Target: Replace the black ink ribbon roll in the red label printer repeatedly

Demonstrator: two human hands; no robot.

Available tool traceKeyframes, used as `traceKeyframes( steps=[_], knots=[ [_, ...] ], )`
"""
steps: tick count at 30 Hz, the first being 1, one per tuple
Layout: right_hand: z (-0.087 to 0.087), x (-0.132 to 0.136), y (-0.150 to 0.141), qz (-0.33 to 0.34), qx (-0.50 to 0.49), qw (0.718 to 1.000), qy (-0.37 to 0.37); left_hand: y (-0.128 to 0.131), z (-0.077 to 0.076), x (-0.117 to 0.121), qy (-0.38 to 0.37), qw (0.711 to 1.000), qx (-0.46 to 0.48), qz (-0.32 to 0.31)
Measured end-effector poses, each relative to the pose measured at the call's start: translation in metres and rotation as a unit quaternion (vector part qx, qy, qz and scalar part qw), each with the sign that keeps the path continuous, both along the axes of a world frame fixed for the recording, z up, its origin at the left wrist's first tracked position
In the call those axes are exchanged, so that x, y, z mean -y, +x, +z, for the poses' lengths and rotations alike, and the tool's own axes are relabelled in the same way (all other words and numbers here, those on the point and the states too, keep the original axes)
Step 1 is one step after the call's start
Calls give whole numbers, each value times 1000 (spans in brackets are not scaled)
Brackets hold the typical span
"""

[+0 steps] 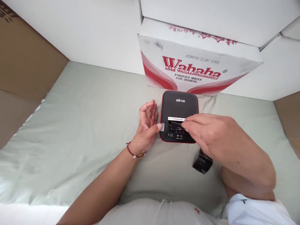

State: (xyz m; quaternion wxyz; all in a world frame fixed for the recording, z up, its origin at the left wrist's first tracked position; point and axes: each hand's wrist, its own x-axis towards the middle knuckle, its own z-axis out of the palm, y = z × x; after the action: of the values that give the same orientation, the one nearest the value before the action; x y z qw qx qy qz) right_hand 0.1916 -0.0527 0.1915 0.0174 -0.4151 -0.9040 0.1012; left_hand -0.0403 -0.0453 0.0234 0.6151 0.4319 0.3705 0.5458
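Note:
A black square device [180, 107] with a red rim and "FEIE" lettering lies flat on a pale green cloth. My left hand [147, 128] is at its left edge, thumb tip on a small grey patch [162, 127], the other fingers apart and loosely curled beside the device. Over the lower half of the device, my right hand [208, 131] is closed in a pinch at the right end of a glossy black strip [176, 125]. Part of the device's right side is hidden by that hand. Below my right hand, a black glossy object [202, 162] rests on the cloth, partly covered.
A white and red Wahaha water carton [192, 68] stands right behind the device. White boxes [98, 34] form the back wall. Brown cardboard [25, 68] rises at the left, and more cardboard [288, 122] at the right. The green cloth [82, 118] has wrinkles.

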Motion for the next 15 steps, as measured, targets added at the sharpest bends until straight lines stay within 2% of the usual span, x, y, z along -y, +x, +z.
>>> traceKeyframes(
  steps=[6,9,11,13,14,15],
  knots=[
    [5,-1,-5,-11,-13,1000,4,2,-5,0,1,1000,18,-3],
    [8,-4,-15,-30,-64,996,48,5,-9,-1,1,999,46,-11],
    [11,3,-14,-70,-123,986,84,8,-12,-2,4,998,59,-13],
    [16,23,8,-157,-182,963,126,10,-15,-3,11,998,59,-8],
    [20,37,29,-206,-193,951,121,10,-16,-3,13,998,59,-6],
    [25,51,57,-243,-215,931,167,11,-17,-4,15,998,61,-5]
  ],
)
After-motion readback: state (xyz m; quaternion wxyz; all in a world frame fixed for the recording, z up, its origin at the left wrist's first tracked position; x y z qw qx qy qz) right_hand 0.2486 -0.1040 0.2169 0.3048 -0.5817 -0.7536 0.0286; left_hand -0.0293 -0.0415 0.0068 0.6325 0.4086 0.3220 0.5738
